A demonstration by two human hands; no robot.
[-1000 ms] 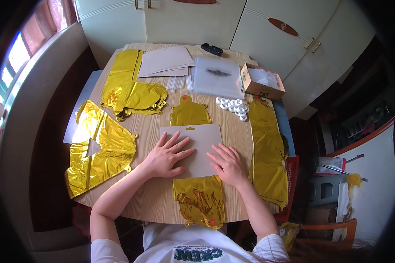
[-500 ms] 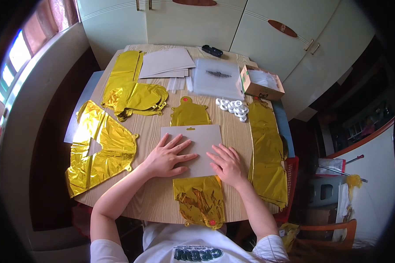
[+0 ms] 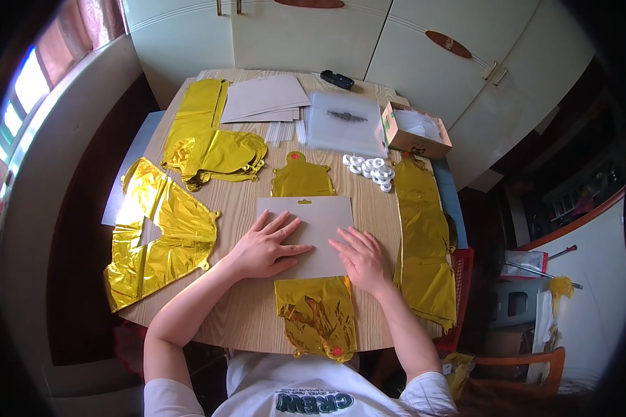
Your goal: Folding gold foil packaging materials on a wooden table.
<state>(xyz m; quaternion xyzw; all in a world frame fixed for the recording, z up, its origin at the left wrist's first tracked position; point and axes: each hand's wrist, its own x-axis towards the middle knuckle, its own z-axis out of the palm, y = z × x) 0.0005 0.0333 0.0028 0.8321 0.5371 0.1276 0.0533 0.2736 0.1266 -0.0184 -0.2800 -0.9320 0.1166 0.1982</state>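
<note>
A grey-beige cardboard sheet [image 3: 311, 236] with a hanging slot lies across a flat gold foil balloon [image 3: 300, 178], hiding its middle. The balloon's lower end [image 3: 318, 313] sticks out toward me, wrinkled and shiny, with a red spot near its tip. On the sheet's left part my left hand [image 3: 268, 247] rests with fingers spread, holding nothing. My right hand [image 3: 360, 258] lies on the right edge of the sheet, its fingers stretched out and slightly apart. Both palms face down.
Gold foil balloons lie at the left [image 3: 163, 240], far left [image 3: 202, 149] and right [image 3: 426, 243]. Farther back are stacked cardboard sheets [image 3: 264, 97], white sticks [image 3: 282, 132], clear plastic bags [image 3: 344, 135], white ribbon rolls [image 3: 372, 170], an open box [image 3: 417, 139] and a black object [image 3: 337, 79].
The cardboard sheet has shifted very slightly away from me and to the right under my hands. Both hands stay on it, almost unmoved.
</note>
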